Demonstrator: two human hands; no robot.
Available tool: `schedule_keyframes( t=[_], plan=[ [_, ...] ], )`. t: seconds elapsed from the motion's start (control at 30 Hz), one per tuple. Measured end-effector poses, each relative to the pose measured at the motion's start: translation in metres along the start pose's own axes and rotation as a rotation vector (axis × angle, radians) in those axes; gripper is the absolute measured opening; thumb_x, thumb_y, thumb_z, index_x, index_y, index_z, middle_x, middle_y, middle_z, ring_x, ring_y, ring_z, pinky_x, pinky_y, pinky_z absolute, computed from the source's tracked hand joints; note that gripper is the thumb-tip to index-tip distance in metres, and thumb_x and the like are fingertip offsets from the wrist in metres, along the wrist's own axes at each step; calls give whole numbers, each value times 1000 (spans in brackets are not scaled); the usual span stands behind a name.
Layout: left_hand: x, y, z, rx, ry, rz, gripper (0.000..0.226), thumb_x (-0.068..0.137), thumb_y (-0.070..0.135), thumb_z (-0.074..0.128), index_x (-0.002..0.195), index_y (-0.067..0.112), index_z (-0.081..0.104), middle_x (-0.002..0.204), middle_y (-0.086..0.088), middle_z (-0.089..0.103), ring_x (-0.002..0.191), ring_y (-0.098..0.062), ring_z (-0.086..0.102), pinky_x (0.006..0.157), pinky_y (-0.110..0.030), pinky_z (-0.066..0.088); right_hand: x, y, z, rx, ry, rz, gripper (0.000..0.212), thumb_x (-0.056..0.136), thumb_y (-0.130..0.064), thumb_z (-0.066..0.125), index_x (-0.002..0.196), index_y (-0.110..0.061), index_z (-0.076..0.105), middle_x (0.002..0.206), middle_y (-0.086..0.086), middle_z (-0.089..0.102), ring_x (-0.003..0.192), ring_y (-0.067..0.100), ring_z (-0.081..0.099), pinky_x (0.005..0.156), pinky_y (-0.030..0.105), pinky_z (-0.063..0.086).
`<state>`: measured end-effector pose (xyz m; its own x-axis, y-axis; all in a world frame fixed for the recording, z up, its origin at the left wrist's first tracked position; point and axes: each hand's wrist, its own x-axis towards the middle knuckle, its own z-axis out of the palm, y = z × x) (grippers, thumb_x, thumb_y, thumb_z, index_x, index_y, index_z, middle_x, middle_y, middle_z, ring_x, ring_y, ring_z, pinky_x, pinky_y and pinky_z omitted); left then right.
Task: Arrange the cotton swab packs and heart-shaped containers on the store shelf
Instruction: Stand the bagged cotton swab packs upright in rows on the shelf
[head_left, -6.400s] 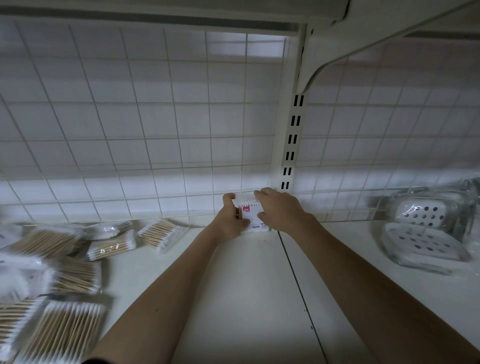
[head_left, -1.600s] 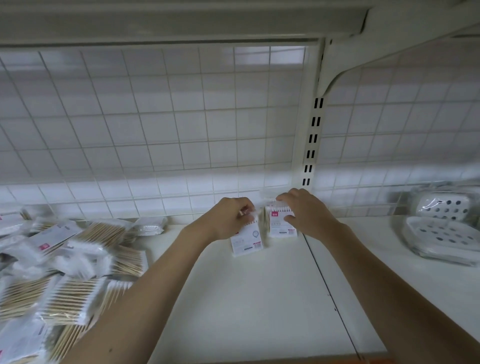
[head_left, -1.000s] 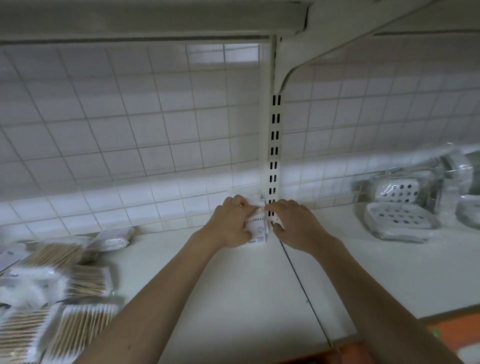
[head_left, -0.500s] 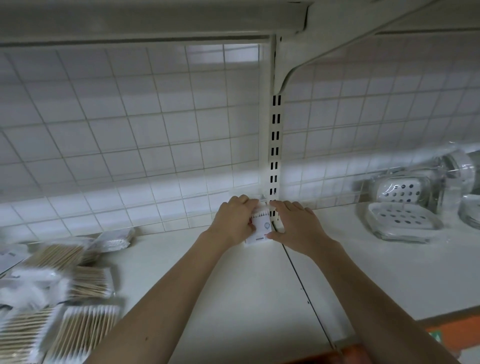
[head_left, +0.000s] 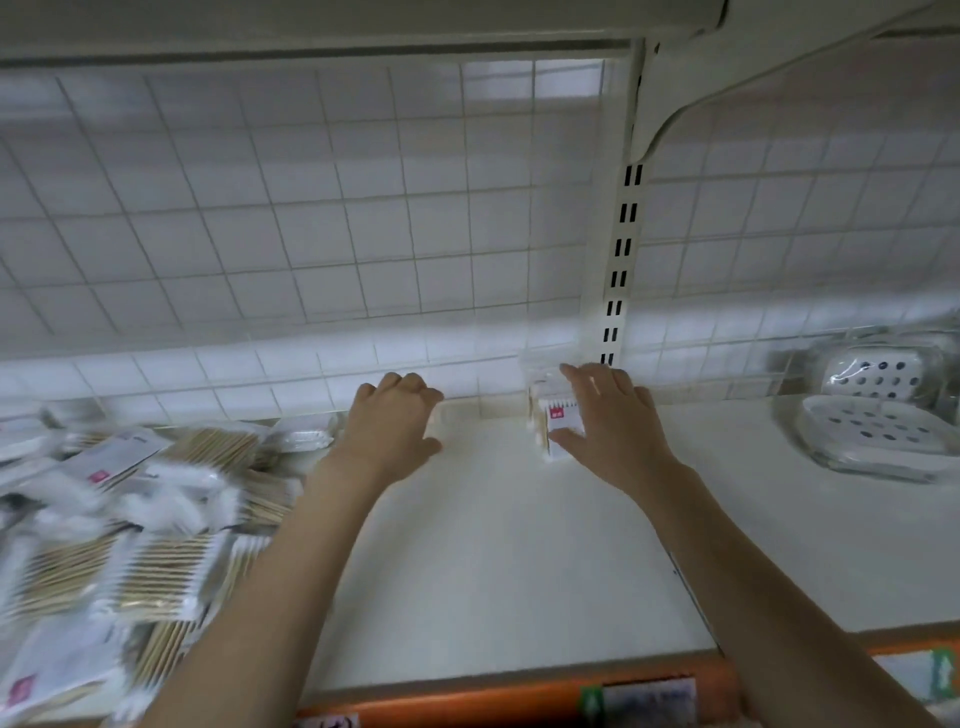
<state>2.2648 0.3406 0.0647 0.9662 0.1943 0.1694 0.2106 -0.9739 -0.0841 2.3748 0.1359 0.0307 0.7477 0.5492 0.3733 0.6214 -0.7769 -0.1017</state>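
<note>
Right hand (head_left: 605, 415) steadies upright swab packs (head_left: 551, 426) below the slotted upright (head_left: 621, 260) — left hand (head_left: 390, 426) hangs loosely curled, well left.

No lettering can be read: the small red label on the upright clear pack of wooden cotton swabs (head_left: 556, 427), similar red labels on the heaped swab packs (head_left: 98, 475), and the orange shelf-edge price strip (head_left: 644, 693) are all blurred.
</note>
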Motion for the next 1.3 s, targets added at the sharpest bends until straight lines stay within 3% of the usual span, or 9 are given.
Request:
schedule_keyframes(
  t=[0.17,0.3,0.47,0.73,0.83,0.97,1.1,1.2,1.3],
  plan=[
    [-43,-45,-15,-15,-32,-133,55,88,40,57,138,23,40,137,1,43,128,-21,37,102,-36,31,1,-62,6,56,-55,-116,65,89,-45,53,144,-23,27,146,-2,30,134,19,27,106,36,25],
    [-88,-78,-17,-108,47,-279,50,85,31,60,133,22,48,131,0,49,122,-23,41,99,-34,33,-6,-113,15,150,-101,-251,54,90,-42,52,139,-25,37,140,-6,38,129,17,34,102,33,27],
    [-125,-112,-19,-154,108,-312,48,85,21,59,132,19,49,130,-3,49,121,-27,40,97,-39,37,-13,-171,20,251,-174,-439,44,93,-37,49,135,-25,44,137,-9,40,128,13,33,101,29,25],
    [-108,-154,-14,-124,-227,-179,73,83,27,57,147,22,21,156,-1,14,144,-20,7,116,-44,18,-15,-208,22,274,-212,-470,40,93,-32,47,132,-24,47,135,-9,42,126,13,35,101,31,31],
    [-98,-160,-13,-150,-305,-156,74,81,20,55,147,27,22,154,2,20,143,-19,14,115,-43,22,-17,-208,20,265,-232,-448,40,93,-32,47,132,-24,46,135,-9,43,126,13,36,100,30,31],
    [-96,-161,-15,-210,-176,-209,62,80,3,55,137,18,37,133,-6,50,119,-24,47,95,-38,44,-15,-209,19,250,-250,-423,41,93,-32,48,133,-25,46,136,-9,43,127,13,36,100,30,30],
    [-100,-168,-16,-264,-38,-208,38,85,6,51,122,15,49,115,-9,60,97,-25,56,77,-34,47,-9,-213,16,226,-269,-420,42,93,-31,49,134,-25,44,138,-8,41,128,14,35,102,31,32],
    [-106,-172,-21,-307,104,-172,34,88,9,48,121,14,54,110,-8,64,96,-26,58,74,-31,46,-2,-218,12,214,-315,-427,47,92,-29,51,137,-25,41,140,-7,40,129,15,34,104,33,32],
    [-117,-173,-27,-372,244,-160,37,92,10,46,128,13,50,115,-8,63,105,-26,57,82,-33,46,5,-228,5,192,-392,-443,52,91,-30,54,140,-24,37,142,-5,39,130,16,34,104,34,33]
  ],
)
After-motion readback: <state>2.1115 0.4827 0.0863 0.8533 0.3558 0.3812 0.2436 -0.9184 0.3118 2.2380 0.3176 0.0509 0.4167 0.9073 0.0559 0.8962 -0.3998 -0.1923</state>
